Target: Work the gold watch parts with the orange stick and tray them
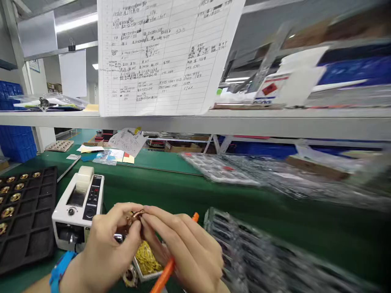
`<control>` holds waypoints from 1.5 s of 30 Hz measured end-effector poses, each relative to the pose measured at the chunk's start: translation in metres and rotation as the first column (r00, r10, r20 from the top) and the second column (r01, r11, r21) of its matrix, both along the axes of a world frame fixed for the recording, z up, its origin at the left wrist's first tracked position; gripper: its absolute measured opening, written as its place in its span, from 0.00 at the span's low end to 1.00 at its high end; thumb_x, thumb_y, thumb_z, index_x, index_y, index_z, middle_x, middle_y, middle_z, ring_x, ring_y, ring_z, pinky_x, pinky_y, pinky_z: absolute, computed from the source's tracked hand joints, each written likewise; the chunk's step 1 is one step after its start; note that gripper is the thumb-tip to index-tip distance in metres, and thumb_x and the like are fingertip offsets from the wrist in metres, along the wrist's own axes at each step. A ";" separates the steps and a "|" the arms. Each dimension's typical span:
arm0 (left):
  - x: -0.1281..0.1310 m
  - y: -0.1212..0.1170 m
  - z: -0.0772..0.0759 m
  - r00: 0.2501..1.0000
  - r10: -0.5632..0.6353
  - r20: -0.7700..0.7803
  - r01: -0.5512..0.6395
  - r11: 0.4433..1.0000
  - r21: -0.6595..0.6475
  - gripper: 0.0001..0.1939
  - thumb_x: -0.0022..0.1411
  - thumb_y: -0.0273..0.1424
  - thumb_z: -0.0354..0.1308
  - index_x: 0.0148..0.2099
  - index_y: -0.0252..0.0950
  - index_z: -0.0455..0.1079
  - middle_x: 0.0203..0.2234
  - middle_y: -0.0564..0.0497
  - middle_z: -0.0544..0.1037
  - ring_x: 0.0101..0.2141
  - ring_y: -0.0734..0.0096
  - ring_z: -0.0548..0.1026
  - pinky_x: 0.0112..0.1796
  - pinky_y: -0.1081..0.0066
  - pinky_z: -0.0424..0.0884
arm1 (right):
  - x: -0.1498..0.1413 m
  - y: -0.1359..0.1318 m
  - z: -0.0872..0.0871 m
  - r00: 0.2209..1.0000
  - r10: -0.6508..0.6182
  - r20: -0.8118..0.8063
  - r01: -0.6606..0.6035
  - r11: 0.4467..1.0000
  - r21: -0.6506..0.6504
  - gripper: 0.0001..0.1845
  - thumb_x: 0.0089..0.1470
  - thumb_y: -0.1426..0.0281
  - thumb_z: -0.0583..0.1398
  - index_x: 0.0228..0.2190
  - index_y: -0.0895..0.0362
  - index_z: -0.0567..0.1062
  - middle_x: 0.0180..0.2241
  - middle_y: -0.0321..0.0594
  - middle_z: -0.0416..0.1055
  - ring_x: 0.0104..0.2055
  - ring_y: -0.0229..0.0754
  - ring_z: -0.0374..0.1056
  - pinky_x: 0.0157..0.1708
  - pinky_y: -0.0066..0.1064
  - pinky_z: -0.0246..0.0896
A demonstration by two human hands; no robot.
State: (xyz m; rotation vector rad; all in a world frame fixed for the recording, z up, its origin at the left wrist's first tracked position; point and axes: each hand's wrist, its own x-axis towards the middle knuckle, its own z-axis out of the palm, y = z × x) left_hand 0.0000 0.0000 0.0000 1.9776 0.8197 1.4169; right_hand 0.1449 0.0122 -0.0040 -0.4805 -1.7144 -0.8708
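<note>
My left hand (105,240), with a blue band (62,266) at its wrist, pinches a small shiny rose-gold metal ring-shaped part (134,217) between thumb and forefinger. The fingertips of my right hand (186,244) meet it from the other side. An orange stick-like tool (166,274) runs through my right hand, one end sticking out above the knuckles; its tip is out of sight. Below the hands sits a white box (151,276) of small yellow pieces (148,258). Next to that box lies a round metal part (130,276), partly covered by my left hand.
At left stand a white tape dispenser (77,207) and a black compartment tray (36,215) with several gold rings. Blurred clear plastic trays (259,248) lie at right on the green table (165,191). A shelf edge (183,124) crosses above, with a handwritten sheet (165,57) hanging there.
</note>
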 end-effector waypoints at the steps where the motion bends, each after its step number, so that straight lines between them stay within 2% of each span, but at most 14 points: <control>1: 0.000 0.000 0.000 1.000 0.003 0.004 -0.003 1.000 0.007 0.10 0.63 0.25 0.51 0.47 0.34 0.68 0.30 0.50 0.79 0.28 0.74 0.77 0.31 0.78 0.74 | 0.000 0.000 0.001 1.000 0.004 0.000 -0.004 1.000 0.002 0.02 0.54 0.83 0.60 0.32 0.69 0.74 0.26 0.56 0.77 0.25 0.43 0.71 0.21 0.31 0.62; 6: 0.001 -0.002 0.001 1.000 0.006 0.012 -0.006 0.998 0.060 0.11 0.62 0.23 0.50 0.46 0.32 0.68 0.32 0.47 0.80 0.29 0.73 0.78 0.32 0.78 0.74 | 0.000 -0.002 0.002 1.000 -0.001 -0.025 0.002 1.000 0.023 0.02 0.54 0.83 0.61 0.31 0.68 0.74 0.25 0.54 0.77 0.27 0.42 0.72 0.22 0.30 0.62; 12: 0.002 -0.004 0.003 0.999 0.039 -0.022 -0.035 0.986 0.163 0.11 0.62 0.21 0.50 0.46 0.33 0.68 0.27 0.51 0.79 0.25 0.77 0.77 0.28 0.82 0.72 | -0.002 -0.003 -0.004 0.997 -0.040 -0.069 0.044 0.997 0.058 0.01 0.53 0.81 0.62 0.31 0.66 0.74 0.25 0.52 0.77 0.25 0.41 0.72 0.22 0.30 0.62; 17: 0.001 -0.004 0.003 0.999 0.024 -0.024 -0.020 0.988 0.154 0.11 0.62 0.21 0.50 0.46 0.33 0.68 0.29 0.50 0.79 0.28 0.76 0.77 0.31 0.82 0.72 | -0.002 -0.002 -0.006 0.996 -0.053 -0.068 0.058 0.996 0.067 0.02 0.53 0.82 0.62 0.31 0.66 0.75 0.25 0.52 0.77 0.25 0.41 0.72 0.21 0.30 0.63; 22: 0.000 -0.003 0.005 0.999 -0.021 -0.046 0.023 0.999 0.040 0.11 0.63 0.25 0.49 0.47 0.34 0.67 0.31 0.49 0.78 0.30 0.74 0.77 0.32 0.78 0.71 | -0.005 -0.001 -0.007 0.993 -0.046 -0.105 0.052 0.997 0.053 0.04 0.51 0.83 0.63 0.32 0.66 0.74 0.26 0.53 0.77 0.26 0.41 0.71 0.21 0.29 0.63; 25: 0.000 0.001 0.004 0.999 -0.041 0.017 0.043 0.989 -0.144 0.10 0.63 0.28 0.51 0.46 0.34 0.66 0.27 0.51 0.78 0.28 0.73 0.76 0.31 0.77 0.70 | -0.007 0.000 -0.007 0.990 -0.011 -0.141 0.008 1.000 -0.018 0.06 0.52 0.83 0.62 0.33 0.64 0.73 0.28 0.52 0.77 0.26 0.40 0.71 0.22 0.29 0.63; 28: -0.001 0.007 0.005 0.985 -0.057 0.162 0.108 0.940 -0.324 0.05 0.60 0.30 0.54 0.39 0.34 0.65 0.23 0.53 0.75 0.26 0.76 0.72 0.28 0.78 0.67 | -0.008 -0.001 -0.005 0.984 0.070 -0.165 -0.093 0.987 -0.134 0.09 0.52 0.82 0.61 0.36 0.61 0.70 0.31 0.51 0.77 0.28 0.40 0.71 0.23 0.29 0.64; 31: -0.005 0.017 0.008 0.956 -0.066 0.285 0.182 0.897 -0.402 0.07 0.56 0.30 0.57 0.31 0.33 0.63 0.19 0.56 0.70 0.22 0.80 0.68 0.25 0.80 0.63 | -0.004 -0.006 -0.001 0.974 0.158 -0.164 -0.202 0.931 -0.304 0.06 0.56 0.78 0.57 0.37 0.58 0.69 0.35 0.49 0.76 0.30 0.41 0.71 0.25 0.31 0.65; 34: -0.010 0.025 0.012 0.942 -0.094 0.321 0.236 0.867 -0.439 0.08 0.51 0.30 0.61 0.29 0.32 0.63 0.18 0.56 0.70 0.22 0.79 0.68 0.25 0.80 0.63 | 0.000 -0.010 0.003 0.938 0.228 -0.260 -0.332 0.803 -0.495 0.08 0.61 0.73 0.50 0.36 0.55 0.69 0.35 0.43 0.76 0.31 0.41 0.71 0.25 0.31 0.64; 37: -0.014 0.030 0.015 0.927 -0.141 0.348 0.298 0.840 -0.454 0.10 0.49 0.31 0.62 0.29 0.32 0.64 0.19 0.54 0.71 0.23 0.77 0.70 0.24 0.80 0.63 | 0.004 -0.011 0.007 0.907 0.222 -0.358 -0.404 0.698 -0.590 0.11 0.63 0.72 0.48 0.36 0.53 0.70 0.32 0.39 0.73 0.29 0.39 0.70 0.25 0.29 0.64; 39: -0.015 0.030 0.016 0.918 -0.183 0.353 0.338 0.826 -0.452 0.10 0.49 0.31 0.63 0.29 0.32 0.65 0.20 0.53 0.72 0.23 0.76 0.72 0.25 0.79 0.65 | 0.005 -0.011 0.011 0.914 0.219 -0.341 -0.396 0.667 -0.631 0.10 0.62 0.72 0.50 0.35 0.53 0.70 0.30 0.38 0.72 0.27 0.37 0.69 0.24 0.27 0.63; 41: -0.014 0.030 0.016 0.923 -0.186 0.338 0.333 0.827 -0.452 0.10 0.50 0.31 0.63 0.30 0.31 0.66 0.20 0.53 0.73 0.22 0.76 0.72 0.25 0.78 0.67 | 0.006 -0.012 0.013 0.930 0.218 -0.297 -0.362 0.685 -0.632 0.07 0.61 0.73 0.52 0.34 0.54 0.70 0.29 0.38 0.71 0.25 0.37 0.67 0.22 0.26 0.61; 42: -0.014 0.029 0.015 0.929 -0.174 0.326 0.316 0.832 -0.456 0.10 0.50 0.31 0.63 0.30 0.31 0.66 0.20 0.53 0.73 0.21 0.77 0.72 0.24 0.78 0.67 | 0.006 -0.013 0.014 0.938 0.203 -0.282 -0.337 0.722 -0.605 0.05 0.60 0.73 0.54 0.34 0.54 0.69 0.28 0.37 0.71 0.25 0.36 0.66 0.21 0.26 0.60; 45: -0.010 0.025 0.013 0.944 -0.113 0.310 0.255 0.847 -0.467 0.11 0.53 0.33 0.62 0.33 0.31 0.66 0.21 0.53 0.74 0.19 0.77 0.72 0.20 0.80 0.64 | 0.003 -0.018 0.011 0.977 0.083 -0.197 -0.161 0.892 -0.422 0.06 0.56 0.77 0.59 0.35 0.55 0.70 0.29 0.39 0.71 0.26 0.37 0.67 0.23 0.26 0.62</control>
